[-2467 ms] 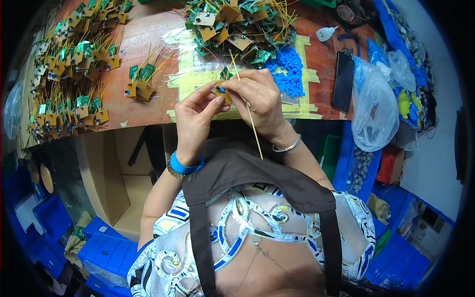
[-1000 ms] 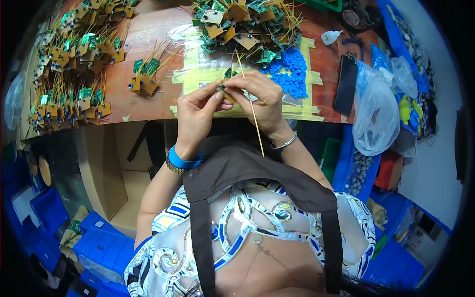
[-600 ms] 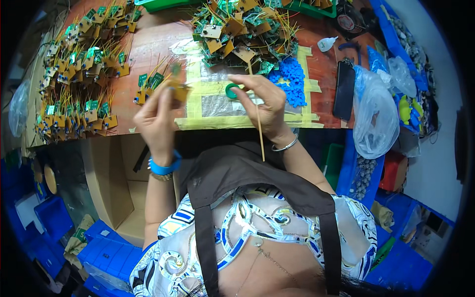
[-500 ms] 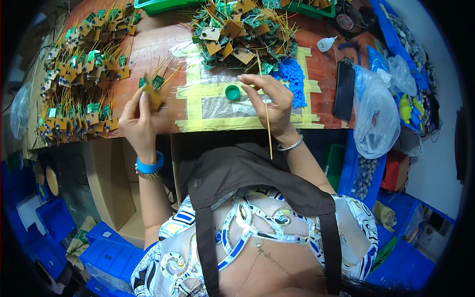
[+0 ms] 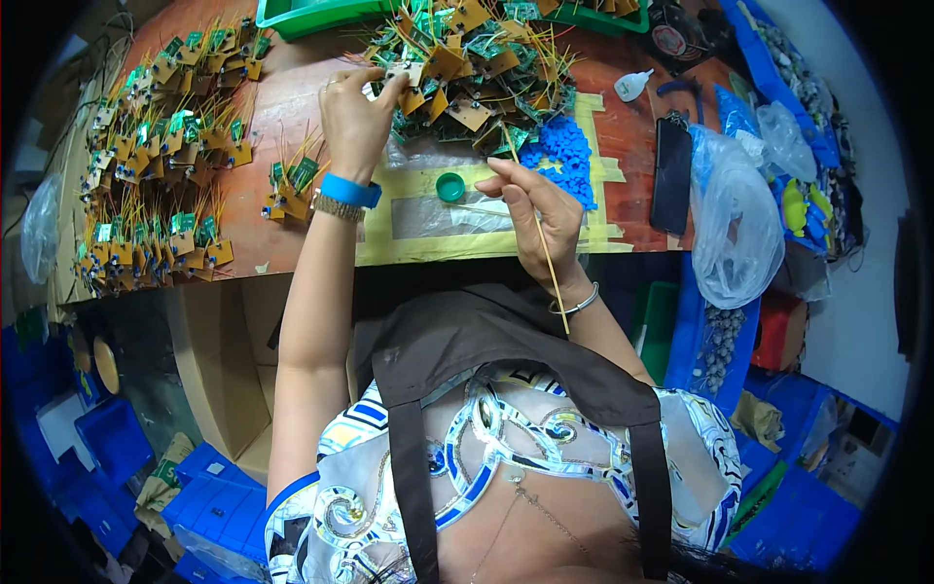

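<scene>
At the left edge of a heap of circuit boards (image 5: 470, 114) with yellow wires, my left hand (image 5: 355, 122) reaches with thumb and forefinger apart. Its fingertips are beside a light-coloured board; whether they touch it I cannot tell. My right hand (image 5: 547, 219) is closed around a thin wooden stick (image 5: 547, 255), which slants between the fingers. Just left of that hand stands a small round green cap (image 5: 450, 187) on the yellow-taped sheet. A few boards (image 5: 290, 200) lie on the table by my left wrist.
Rows of wired boards (image 5: 161, 156) cover the table's left side. Small blue parts (image 5: 562, 156) lie right of the heap. Beyond them are a white squeeze bottle (image 5: 633, 85), a black phone (image 5: 671, 175) and a clear plastic bag (image 5: 737, 229). Green trays (image 5: 321, 18) stand at the back.
My left hand has let go of a board beside the others on the left and moved up and right to the heap. My right hand shifted slightly, and the stick tilts more.
</scene>
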{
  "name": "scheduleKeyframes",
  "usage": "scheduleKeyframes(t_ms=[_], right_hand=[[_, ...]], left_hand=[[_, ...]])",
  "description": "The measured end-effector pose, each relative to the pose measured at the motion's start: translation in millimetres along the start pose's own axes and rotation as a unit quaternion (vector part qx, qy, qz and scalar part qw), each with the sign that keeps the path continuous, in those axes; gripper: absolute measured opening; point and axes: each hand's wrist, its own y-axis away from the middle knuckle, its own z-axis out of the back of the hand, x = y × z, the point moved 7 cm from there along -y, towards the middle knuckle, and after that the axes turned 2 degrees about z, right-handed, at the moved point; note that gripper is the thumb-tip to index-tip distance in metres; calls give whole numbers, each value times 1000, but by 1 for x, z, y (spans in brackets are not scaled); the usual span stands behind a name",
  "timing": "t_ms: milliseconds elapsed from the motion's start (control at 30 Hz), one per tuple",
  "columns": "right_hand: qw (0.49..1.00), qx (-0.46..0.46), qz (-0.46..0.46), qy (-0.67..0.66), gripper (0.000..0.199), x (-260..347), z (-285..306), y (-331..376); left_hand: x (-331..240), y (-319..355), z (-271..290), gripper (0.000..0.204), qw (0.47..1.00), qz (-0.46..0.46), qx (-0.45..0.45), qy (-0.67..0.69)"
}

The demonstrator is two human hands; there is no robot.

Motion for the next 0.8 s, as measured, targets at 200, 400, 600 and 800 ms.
scheduleKeyframes(t_ms=[200, 400, 600, 800], right_hand=[[999, 42, 7, -22, 48, -15, -1, 5], [992, 76, -89, -56, 50, -37, -16, 13], [996, 87, -30, 16, 47, -42, -25, 15], [995, 89, -50, -19, 47, -40, -23, 16]], left_hand=[[-10, 6, 19, 18, 985, -20, -77, 150], [4, 52, 64, 21, 955, 32, -142, 257], [-3, 104, 66, 21, 926, 108, -85, 351], [2, 128, 68, 19, 949, 96, -103, 281]])
